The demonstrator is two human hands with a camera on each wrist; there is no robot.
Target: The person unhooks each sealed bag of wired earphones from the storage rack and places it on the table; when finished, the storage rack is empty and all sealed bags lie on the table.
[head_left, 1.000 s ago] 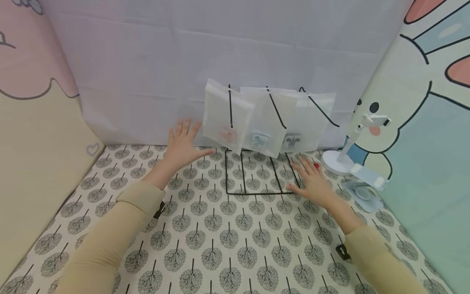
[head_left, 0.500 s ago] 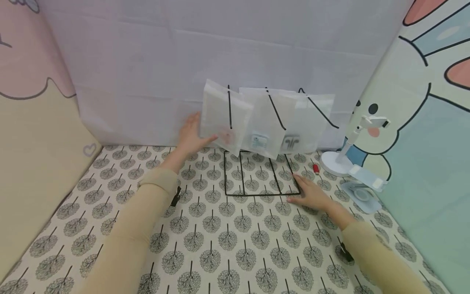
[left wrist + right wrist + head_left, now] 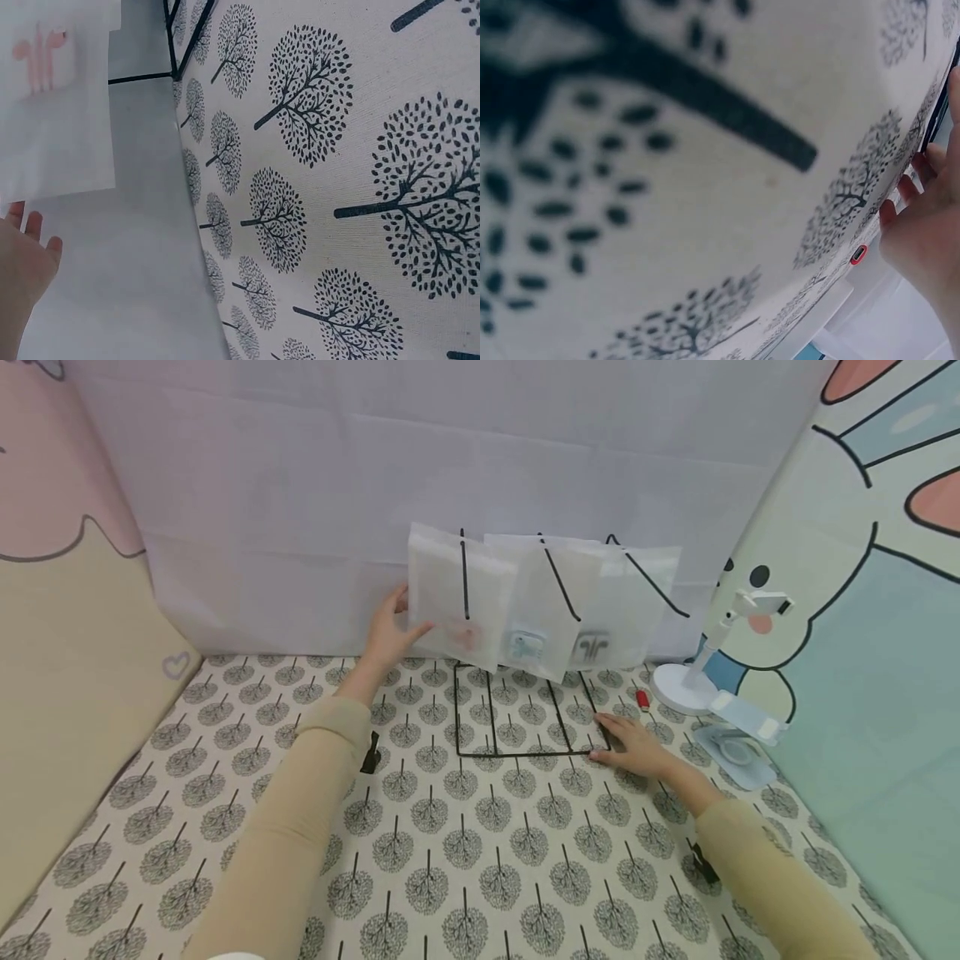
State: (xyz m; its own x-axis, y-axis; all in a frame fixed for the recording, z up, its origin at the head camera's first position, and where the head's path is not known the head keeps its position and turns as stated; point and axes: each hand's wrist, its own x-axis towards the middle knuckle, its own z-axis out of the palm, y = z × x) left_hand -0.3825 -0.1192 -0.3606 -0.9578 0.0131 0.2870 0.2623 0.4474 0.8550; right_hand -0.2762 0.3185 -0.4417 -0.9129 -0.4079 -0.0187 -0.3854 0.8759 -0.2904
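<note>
A black wire rack [image 3: 487, 755] stands against the back wall, with frosted white pouches on its prongs. The leftmost pouch [image 3: 442, 577] has a reddish earphone shape at its bottom. My left hand [image 3: 390, 631] grips that pouch's left edge, thumb in front and fingers behind. In the left wrist view, fingertips [image 3: 34, 225] lie at the pouch's edge. The middle pouch [image 3: 551, 585] shows a bluish case shape, the right pouch [image 3: 637, 593] grey earphones. My right hand [image 3: 637, 752] holds the rack's front right corner at the base, fingertips on the side wire.
Right of the rack lies a small red object [image 3: 642, 700], with a dark slot on its end in the right wrist view. A white phone stand [image 3: 686, 685] and a low grey-blue stand [image 3: 738, 756] are further right. Tree-patterned cloth [image 3: 450, 843] covers the table.
My left hand has moved right from beside the leftmost pouch onto its edge, and the pouch has turned to face forward. The right hand has come down onto the rack's corner, uncovering the red object.
</note>
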